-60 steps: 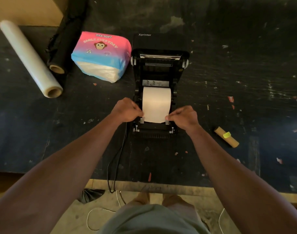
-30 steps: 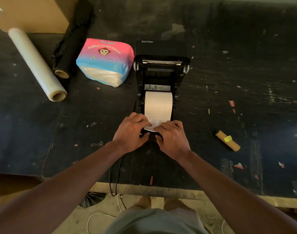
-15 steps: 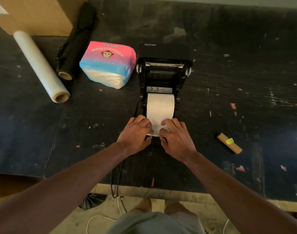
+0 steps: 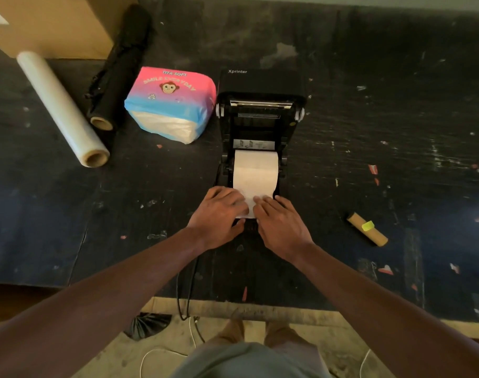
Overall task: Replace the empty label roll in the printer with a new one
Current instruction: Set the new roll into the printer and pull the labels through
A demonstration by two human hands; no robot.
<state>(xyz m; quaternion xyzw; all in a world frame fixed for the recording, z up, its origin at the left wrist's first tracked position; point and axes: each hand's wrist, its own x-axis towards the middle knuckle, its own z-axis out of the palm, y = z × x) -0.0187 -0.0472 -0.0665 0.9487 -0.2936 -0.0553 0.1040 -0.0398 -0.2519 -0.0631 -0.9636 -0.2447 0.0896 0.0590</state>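
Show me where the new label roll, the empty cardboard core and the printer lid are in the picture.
new label roll point(image 4: 256, 166): head view, on the white paper's curved top.
empty cardboard core point(image 4: 377, 236): head view, on its brown side, below the yellow tape.
printer lid point(image 4: 260, 80): head view, on the open lid's black outer face.

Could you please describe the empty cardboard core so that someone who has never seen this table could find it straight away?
Start at the open black printer in the middle of the dark table. Look to its right and a little nearer the table's front edge: the empty core lies alone on its side. It is a short brown cardboard tube with a bright yellow-green tab, far smaller than the long rolls at far left.
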